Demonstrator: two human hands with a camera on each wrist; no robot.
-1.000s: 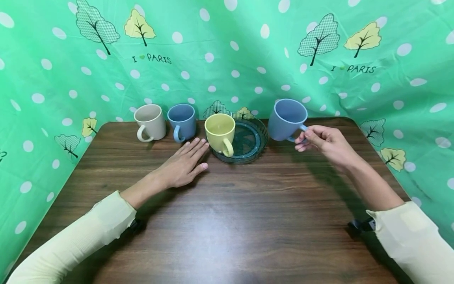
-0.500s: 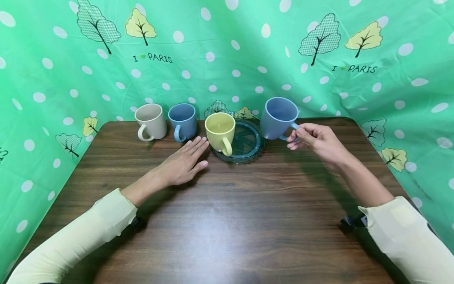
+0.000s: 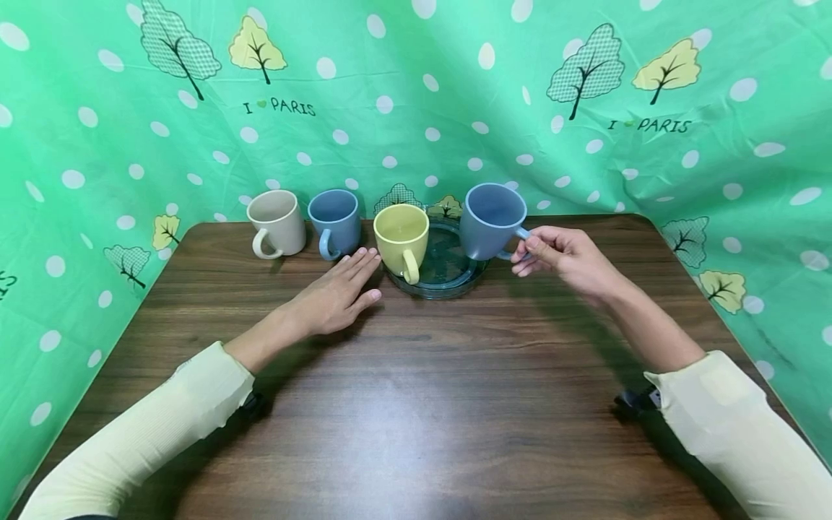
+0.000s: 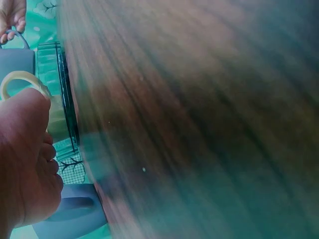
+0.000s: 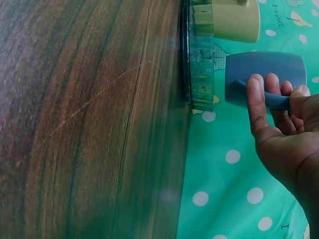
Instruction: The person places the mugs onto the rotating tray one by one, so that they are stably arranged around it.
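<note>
My right hand [image 3: 564, 261] pinches the handle of a blue mug [image 3: 487, 230], held upright over the right part of a clear glass dish [image 3: 437, 290]. In the right wrist view, a small gap shows between this blue mug [image 5: 244, 67] and the rim of the glass dish [image 5: 202, 77]. A yellow mug [image 3: 398, 245] stands in the dish's left part, its handle facing me. Beside it, my left hand [image 3: 333, 296] lies palm down with straight fingers, the fingertips right at the dish's left edge. The left wrist view shows the yellow mug's handle [image 4: 22, 75] behind my thumb.
Left of the dish stand a second blue mug [image 3: 334, 220] and a beige mug [image 3: 278, 224], handles toward me. All are near the back edge of a dark wooden table [image 3: 403, 404]. A green dotted curtain [image 3: 416, 94] hangs behind and around the table.
My right hand has carried the blue mug leftward, from the right of the dish to over its right part. My left hand has stayed nearly still.
</note>
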